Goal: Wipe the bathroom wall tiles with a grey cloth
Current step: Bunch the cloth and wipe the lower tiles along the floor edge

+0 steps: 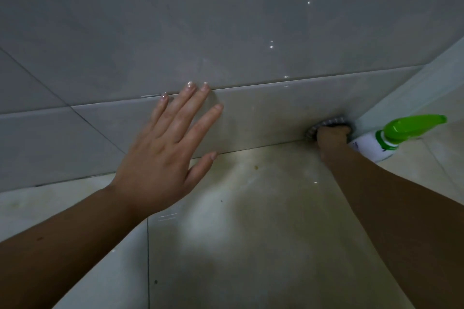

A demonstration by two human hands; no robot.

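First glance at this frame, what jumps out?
The left hand, fingers spread, lies flat against the low wall tiles at centre. At far right, a white spray bottle with a bright green trigger sits in the corner, beside the right hand gripping the grey cloth against the wall base.

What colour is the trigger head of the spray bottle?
Bright green: the trigger head of the spray bottle shows best in the head view.

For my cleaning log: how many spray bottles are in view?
1. The bottle is at the right, beside the right hand that grips the cloth; others may be out of view.
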